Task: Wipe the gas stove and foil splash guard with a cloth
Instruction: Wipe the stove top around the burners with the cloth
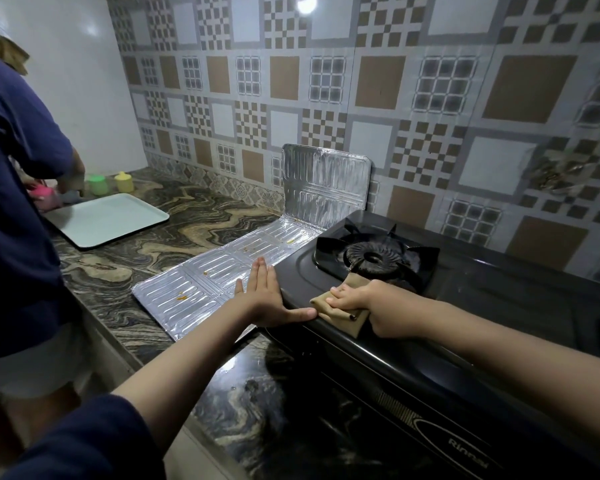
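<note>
Cloth [347, 315] mostly hidden under right hand [364, 301] on stove [465, 306].

"Rinnai", seemingly, on gas stove [465, 341] front

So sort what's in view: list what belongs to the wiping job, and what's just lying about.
For the job: gas stove, foil splash guard, cloth under the right hand, left hand flat at the stove's edge.

Lying about: white tray, green cup, yellow cup.

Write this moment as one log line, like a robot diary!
right hand: pressing cloth on stove | left hand: flat, open, on stove edge | foil guard: crumbs, unwiped
</note>
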A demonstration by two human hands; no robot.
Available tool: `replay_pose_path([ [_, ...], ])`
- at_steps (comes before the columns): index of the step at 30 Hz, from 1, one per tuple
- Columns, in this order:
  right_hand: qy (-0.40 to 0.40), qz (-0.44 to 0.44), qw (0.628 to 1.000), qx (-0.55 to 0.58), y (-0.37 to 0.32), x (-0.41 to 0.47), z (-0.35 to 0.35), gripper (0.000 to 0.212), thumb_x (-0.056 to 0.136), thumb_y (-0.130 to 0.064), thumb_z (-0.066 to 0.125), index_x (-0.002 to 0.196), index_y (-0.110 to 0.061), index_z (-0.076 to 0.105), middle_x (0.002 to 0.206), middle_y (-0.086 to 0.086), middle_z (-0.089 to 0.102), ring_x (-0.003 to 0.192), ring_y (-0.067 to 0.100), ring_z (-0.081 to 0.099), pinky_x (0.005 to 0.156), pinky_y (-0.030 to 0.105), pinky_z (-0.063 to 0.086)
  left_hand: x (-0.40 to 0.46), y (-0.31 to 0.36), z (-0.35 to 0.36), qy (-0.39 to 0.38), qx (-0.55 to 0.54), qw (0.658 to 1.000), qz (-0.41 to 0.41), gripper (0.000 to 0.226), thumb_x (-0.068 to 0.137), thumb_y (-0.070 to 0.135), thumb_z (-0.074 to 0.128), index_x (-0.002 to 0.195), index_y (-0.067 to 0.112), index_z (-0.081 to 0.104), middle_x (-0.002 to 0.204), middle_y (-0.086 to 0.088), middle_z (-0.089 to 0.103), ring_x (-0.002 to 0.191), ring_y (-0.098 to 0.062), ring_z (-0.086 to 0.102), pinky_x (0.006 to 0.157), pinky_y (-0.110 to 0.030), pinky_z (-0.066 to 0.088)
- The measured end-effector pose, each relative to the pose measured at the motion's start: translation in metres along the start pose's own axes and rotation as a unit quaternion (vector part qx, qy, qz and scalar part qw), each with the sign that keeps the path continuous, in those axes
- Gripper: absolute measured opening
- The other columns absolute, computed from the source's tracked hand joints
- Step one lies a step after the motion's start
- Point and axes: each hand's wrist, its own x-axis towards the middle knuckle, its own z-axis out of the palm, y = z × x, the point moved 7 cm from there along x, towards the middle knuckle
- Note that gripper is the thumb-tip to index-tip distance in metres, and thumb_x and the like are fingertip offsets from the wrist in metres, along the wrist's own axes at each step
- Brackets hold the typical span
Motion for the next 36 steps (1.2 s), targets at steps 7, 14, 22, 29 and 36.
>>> replay_pose_path([
  [7, -0.002, -0.019, 1.0, 0.022, 0.01, -0.027, 0.002, 0.076, 0.076, 0.015, 0.044, 0.142, -0.023, 0.043, 0.155, -0.001, 0.031, 0.145, 0.006, 0.02, 0.115, 0.013, 0.011, -0.005, 0.002, -0.005, 0.0, -0.003, 1.0, -0.02, 0.136, 0.062, 0.088, 0.048, 0.149, 0.008, -0.019, 0.155, -0.006, -0.03, 0.143, -0.017, -0.027, 0.114, -0.056, -0.011],
  [14, 0.002, -0.046, 0.999, 0.022, 0.016, -0.049, 0.002, 0.075, 0.078, 0.014, 0.044, 0.143, -0.024, 0.042, 0.155, -0.003, 0.03, 0.145, 0.006, 0.019, 0.115, 0.013, 0.011, -0.021, 0.041, -0.007, 0.08, -0.049, 0.995, 0.016, 0.112, 0.069, 0.069, 0.048, 0.153, 0.011, 0.003, 0.16, -0.006, -0.013, 0.147, -0.015, -0.012, 0.113, -0.06, -0.011],
  [22, -0.015, -0.043, 0.997, 0.061, 0.039, -0.1, -0.003, 0.066, 0.081, 0.007, 0.055, 0.135, -0.031, 0.052, 0.148, -0.01, 0.043, 0.139, -0.001, 0.031, 0.117, 0.017, 0.021, -0.023, 0.102, 0.003, 0.147, 0.02, 0.989, -0.005, 0.084, 0.093, 0.062, 0.027, 0.152, 0.004, 0.012, 0.161, -0.013, 0.004, 0.149, -0.021, 0.0, 0.113, -0.057, -0.01],
  [29, -0.042, -0.035, 0.998, 0.036, 0.049, -0.13, -0.012, 0.062, 0.081, 0.004, 0.055, 0.129, -0.035, 0.057, 0.143, -0.014, 0.049, 0.133, -0.003, 0.039, 0.114, 0.015, 0.027, -0.015, 0.116, 0.017, 0.141, 0.012, 0.987, -0.078, 0.091, 0.092, 0.066, 0.021, 0.15, -0.003, 0.007, 0.159, -0.02, 0.0, 0.148, -0.028, -0.005, 0.116, -0.056, -0.004],
  [36, -0.098, -0.034, 0.993, 0.049, 0.055, -0.137, -0.025, 0.057, 0.077, 0.001, 0.055, 0.12, -0.035, 0.064, 0.125, -0.014, 0.064, 0.118, 0.0, 0.055, 0.104, 0.022, 0.044, -0.016, 0.115, 0.018, 0.149, 0.026, 0.986, -0.076, 0.092, 0.091, 0.067, 0.022, 0.151, -0.001, 0.005, 0.159, -0.019, -0.002, 0.148, -0.027, -0.005, 0.117, -0.053, -0.002],
])
